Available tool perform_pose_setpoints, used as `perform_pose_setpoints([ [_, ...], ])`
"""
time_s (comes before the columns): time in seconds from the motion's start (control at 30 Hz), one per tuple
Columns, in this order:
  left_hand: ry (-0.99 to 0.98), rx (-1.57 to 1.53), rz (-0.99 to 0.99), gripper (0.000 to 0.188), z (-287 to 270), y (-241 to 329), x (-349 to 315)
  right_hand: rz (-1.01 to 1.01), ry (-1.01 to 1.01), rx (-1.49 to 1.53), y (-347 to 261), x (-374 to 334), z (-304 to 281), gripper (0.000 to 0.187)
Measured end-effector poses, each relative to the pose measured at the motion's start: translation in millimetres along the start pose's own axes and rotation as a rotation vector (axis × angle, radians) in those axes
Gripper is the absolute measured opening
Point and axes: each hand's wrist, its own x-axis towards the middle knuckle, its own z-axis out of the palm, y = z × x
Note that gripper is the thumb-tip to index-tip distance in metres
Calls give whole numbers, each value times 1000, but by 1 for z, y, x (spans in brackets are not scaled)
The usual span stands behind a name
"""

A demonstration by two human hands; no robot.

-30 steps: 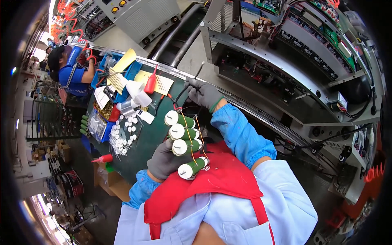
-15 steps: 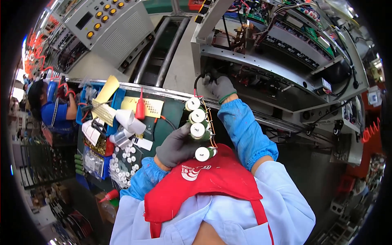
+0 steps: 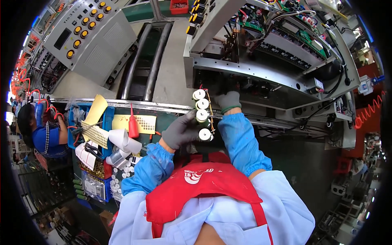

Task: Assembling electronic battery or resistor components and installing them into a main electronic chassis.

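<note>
My left hand [image 3: 178, 132], in a grey glove, grips a row of several green cylindrical parts with white round end caps [image 3: 202, 115], strung together in a column. A thin orange wire [image 3: 210, 107] runs down their right side. The row is held at the front edge of an open grey metal cabinet [image 3: 249, 70]. My right hand [image 3: 228, 101], gloved too, is just right of the row, at the cabinet's dark lower opening. Its fingers are bent, but shadow hides their tips and anything between them.
On the left bench lie a red squeeze bottle [image 3: 133, 125], yellow label sheets [image 3: 145, 124], a paper roll [image 3: 132, 145] and loose white caps [image 3: 115, 184]. A blue bin [image 3: 107, 118] stands behind. Beyond are metal rollers [image 3: 157, 61] and another cabinet [image 3: 92, 41]. A person in blue [image 3: 49, 132] sits far left.
My left hand has carried the row of capped cylinders away from my body, toward the cabinet. My right hand has shifted slightly right and nearer to me. The view has also turned a little.
</note>
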Motion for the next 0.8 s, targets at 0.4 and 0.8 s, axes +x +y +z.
perform_pose_setpoints([
  [0.4, 101, -534, -188, 50, -63, -31, 31, -1428, -556, -1498, -81, 22, 111, 21],
  [0.8, 287, -451, 69, 78, -53, -29, 67, -942, -646, -1280, -56, 33, 61, 21],
])
